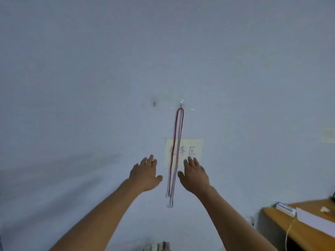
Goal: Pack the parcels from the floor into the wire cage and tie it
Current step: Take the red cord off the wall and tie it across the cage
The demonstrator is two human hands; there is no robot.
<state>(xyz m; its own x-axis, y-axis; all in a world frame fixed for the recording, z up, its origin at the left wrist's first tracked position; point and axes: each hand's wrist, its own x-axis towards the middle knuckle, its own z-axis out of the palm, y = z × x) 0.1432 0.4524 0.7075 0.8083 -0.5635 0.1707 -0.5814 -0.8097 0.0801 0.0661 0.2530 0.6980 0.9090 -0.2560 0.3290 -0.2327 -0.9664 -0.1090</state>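
Thin cords (176, 151), red, white and dark, hang in a long loop from a small hook (181, 105) on the pale wall. Both my arms are stretched up towards them. My left hand (145, 173) is just left of the cords with its fingers straight, holding nothing. My right hand (194, 173) is just right of them, also with straight fingers and empty. Neither hand touches the cords. At the bottom edge a bit of metal wire, perhaps the wire cage (157, 246), shows blurred. No parcels are in view.
A yellowish paper note (190, 151) with handwritten characters is stuck to the wall behind the cords. A second small hook (154, 103) sits to the left. At the lower right stands a wooden desk (308, 230) with a white box (286, 208) and a thin string hanging.
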